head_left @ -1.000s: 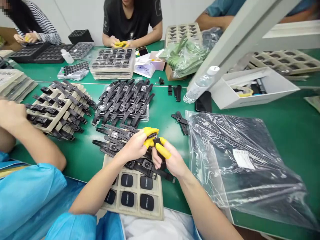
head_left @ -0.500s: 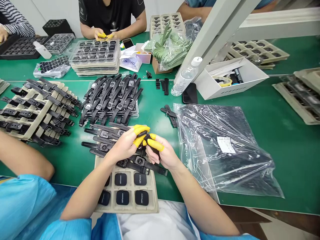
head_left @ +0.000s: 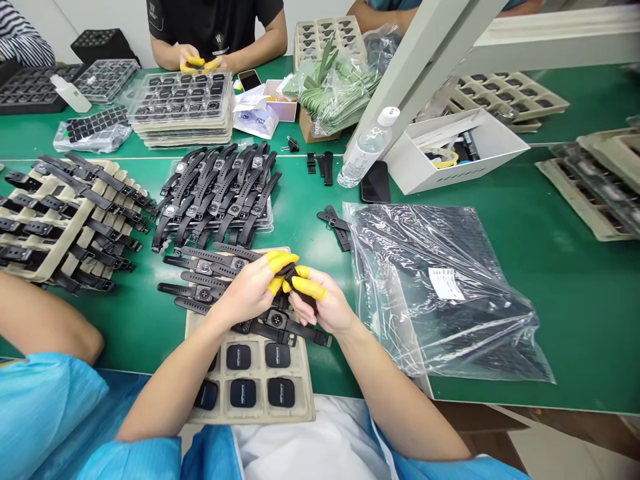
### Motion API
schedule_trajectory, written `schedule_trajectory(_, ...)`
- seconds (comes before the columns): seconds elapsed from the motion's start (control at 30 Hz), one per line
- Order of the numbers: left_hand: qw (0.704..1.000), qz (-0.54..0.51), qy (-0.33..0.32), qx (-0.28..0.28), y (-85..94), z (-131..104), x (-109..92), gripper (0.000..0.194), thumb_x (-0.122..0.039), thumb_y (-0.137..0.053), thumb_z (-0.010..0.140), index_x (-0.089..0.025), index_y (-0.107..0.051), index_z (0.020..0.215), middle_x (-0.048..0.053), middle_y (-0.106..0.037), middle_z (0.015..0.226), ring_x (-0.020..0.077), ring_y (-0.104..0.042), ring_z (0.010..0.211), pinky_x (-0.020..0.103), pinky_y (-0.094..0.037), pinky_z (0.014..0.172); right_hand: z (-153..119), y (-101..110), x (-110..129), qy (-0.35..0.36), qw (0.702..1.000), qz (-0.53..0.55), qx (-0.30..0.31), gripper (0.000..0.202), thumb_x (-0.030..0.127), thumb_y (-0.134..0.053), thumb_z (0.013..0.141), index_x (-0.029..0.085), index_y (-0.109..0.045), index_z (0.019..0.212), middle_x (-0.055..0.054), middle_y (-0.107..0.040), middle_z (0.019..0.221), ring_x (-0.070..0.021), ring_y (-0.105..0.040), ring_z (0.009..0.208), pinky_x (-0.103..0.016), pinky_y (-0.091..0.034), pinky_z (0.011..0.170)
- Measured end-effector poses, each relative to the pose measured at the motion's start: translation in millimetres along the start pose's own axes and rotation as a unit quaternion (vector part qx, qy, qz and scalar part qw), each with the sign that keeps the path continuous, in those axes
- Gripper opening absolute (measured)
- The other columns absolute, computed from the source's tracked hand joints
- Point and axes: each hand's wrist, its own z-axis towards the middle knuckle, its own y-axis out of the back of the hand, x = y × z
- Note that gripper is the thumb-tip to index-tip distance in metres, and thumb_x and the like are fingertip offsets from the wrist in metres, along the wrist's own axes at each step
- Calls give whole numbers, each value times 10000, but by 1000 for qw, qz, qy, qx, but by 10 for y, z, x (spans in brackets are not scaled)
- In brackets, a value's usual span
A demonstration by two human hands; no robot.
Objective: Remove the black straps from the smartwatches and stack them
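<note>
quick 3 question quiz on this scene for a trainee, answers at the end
1. True or false: the left hand and right hand both wear yellow finger covers.
2. The white rectangular label shows on:
A) an open white box
B) a large clear plastic bag
C) a black phone
3. Fill in: the hands hold small black parts; the square black lettered pieces lie in a beige compartmented ____.

Key: 1 true; 2 B; 3 tray
</note>
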Motion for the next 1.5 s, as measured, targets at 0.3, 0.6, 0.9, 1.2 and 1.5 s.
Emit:
schedule_trajectory(0.3,1000,9,7,14,15,20,-73,509,-134,-418,1030,-199,-448,1534,165,-550,1452,257,-530,1407,442,-471,1183,-10,-17,43,10,998,57,-15,265,439,-701,906,212,-570,867,124,-422,406,-74,-280,306,-205,-384,348)
schedule_trajectory(0.6,998,58,6,31,70,33,-90,427,-229,-442,1034,-118,-533,1436,205,-593,1343,306,-572,1327,489,-522,1119,-1,-14,65,-18,998,53,-20,307,455,-715,911,211,-558,811,120,-405,401,-68,-247,313,-206,-366,351)
schedule_trajectory(0.9,998,29,24,54,34,17,-60,386,-261,-421,1034,-160,-544,1386,181,-628,1376,279,-559,1395,451,-497,1168,-61,-12,27,-39,999,8,-30,343,511,-714,928,221,-585,799,99,-400,417,-75,-276,340,-228,-369,385)
schedule_trajectory(1.2,983,-105,97,-118,-91,22,-70,334,-490,-678,960,-172,-681,1059,115,-732,1056,219,-706,974,362,-587,913,-54,48,-37,-3,997,-47,-59,385,593,-677,927,222,-608,851,69,-472,549,-72,-318,366,-254,-406,397)
schedule_trajectory(1.5,785,-378,222,-439,70,105,-122,495,-599,-743,877,-212,-483,1044,65,-768,1054,123,-707,595,189,-495,462,-74,75,99,-135,983,-127,9,558,731,-703,840,184,-608,789,85,-395,522,-38,-264,400,-204,-324,394)
